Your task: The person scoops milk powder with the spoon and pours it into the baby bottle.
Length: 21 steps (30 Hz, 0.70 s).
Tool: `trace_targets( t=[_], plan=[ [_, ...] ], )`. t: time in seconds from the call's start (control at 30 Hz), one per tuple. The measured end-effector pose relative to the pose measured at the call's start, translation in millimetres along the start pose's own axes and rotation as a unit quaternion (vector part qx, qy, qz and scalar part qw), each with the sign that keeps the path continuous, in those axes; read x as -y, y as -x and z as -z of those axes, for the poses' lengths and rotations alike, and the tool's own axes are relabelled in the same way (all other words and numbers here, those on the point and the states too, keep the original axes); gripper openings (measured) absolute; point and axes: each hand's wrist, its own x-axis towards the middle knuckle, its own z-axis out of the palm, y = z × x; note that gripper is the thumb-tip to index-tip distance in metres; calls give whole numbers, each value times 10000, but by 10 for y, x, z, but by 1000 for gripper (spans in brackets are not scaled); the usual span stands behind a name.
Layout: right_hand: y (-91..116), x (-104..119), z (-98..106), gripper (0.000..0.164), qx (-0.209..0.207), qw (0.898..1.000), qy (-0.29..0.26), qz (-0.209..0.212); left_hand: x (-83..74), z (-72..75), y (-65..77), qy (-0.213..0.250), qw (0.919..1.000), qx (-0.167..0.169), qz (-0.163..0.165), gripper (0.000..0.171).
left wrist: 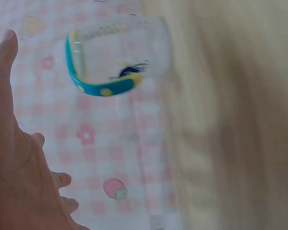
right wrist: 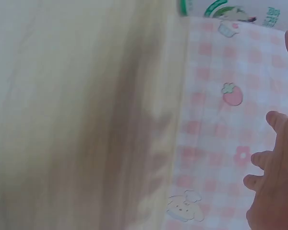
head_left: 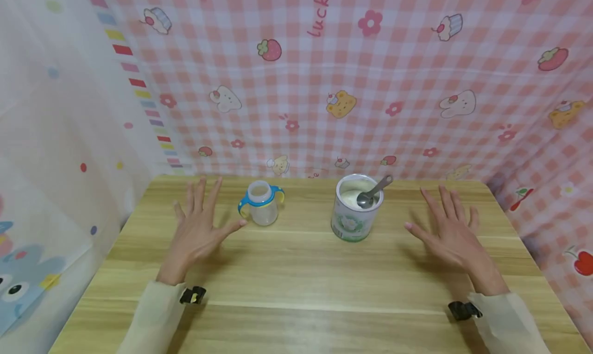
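Observation:
My left hand (head_left: 199, 230) is spread over the left of the table, fingers straight, holding nothing. Just right of its thumb stands a clear baby bottle (head_left: 264, 213) without a lid, with a blue and yellow two-handled ring; the left wrist view shows the bottle (left wrist: 122, 52) beyond the thumb. Right of centre is a milk powder can (head_left: 354, 220), its top off and pale powder inside. A metal spoon (head_left: 366, 199) leans in it, handle over the rim. To the can's right my right hand (head_left: 454, 235) is spread with nothing in it. The right wrist view catches the can's lower part (right wrist: 240, 12).
The wooden table (head_left: 296, 282) ends at a pink checked cloth (head_left: 296, 86) hung along its back. More cloth hangs on the left and right sides. A black band (head_left: 192, 295) sits at the left sleeve, another black band (head_left: 463, 310) at the right.

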Motion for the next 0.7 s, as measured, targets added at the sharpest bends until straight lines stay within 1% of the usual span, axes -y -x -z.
trace_targets(
  t=[0.2, 0.33, 0.5, 0.7],
  plan=[
    [-38, 117, 59, 89, -180, 9995, -164, 209, -174, 37, -119, 294, 9992, -105, -258, 109],
    [-71, 181, 90, 89, -228, 9992, -218, 236, -281, 39, -177, 471, 9982, -118, -350, 109],
    [-103, 230, 115, 89, -249, 9988, -302, 280, -393, 20, -228, 574, 9975, -106, -404, 108],
    [-159, 316, 157, 87, -421, 9967, -536, 434, -531, 13, -259, 827, 9945, -170, -617, 108]
  ],
)
